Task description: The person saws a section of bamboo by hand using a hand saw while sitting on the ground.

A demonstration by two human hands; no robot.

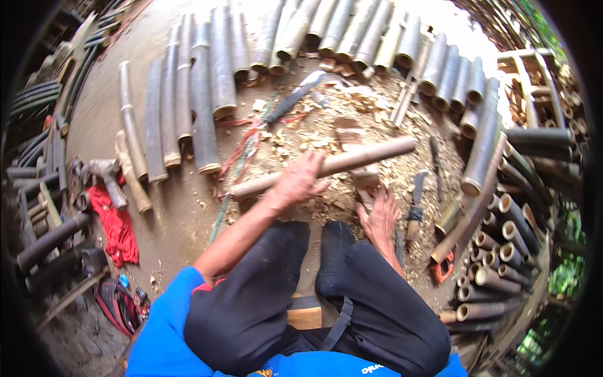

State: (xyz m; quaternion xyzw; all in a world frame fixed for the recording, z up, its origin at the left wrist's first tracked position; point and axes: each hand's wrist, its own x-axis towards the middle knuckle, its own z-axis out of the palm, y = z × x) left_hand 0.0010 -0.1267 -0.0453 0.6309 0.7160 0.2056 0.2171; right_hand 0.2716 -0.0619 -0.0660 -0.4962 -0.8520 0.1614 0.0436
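A brown bamboo tube [367, 156] lies slantwise in front of my knees, its right end farther away. My left hand [298, 182] grips it from above near its left half, fingers over the far side and thumb on the near side. My right hand [380, 217] is below the tube's right half, fingers stretched and apart, with nothing seen in it. By its fingertips stands a short wooden piece [365, 180], partly hidden. Right of this hand lies a knife [415, 212] with a dark wrapped handle.
Dark bamboo tubes [220, 75] fan out in an arc ahead. Shavings [370, 100] cover the ground. A black-handled blade [295, 97] lies among them. An orange-handled saw [443, 269] and stacked tubes [499, 276] are at right, a red cloth [113, 220] at left.
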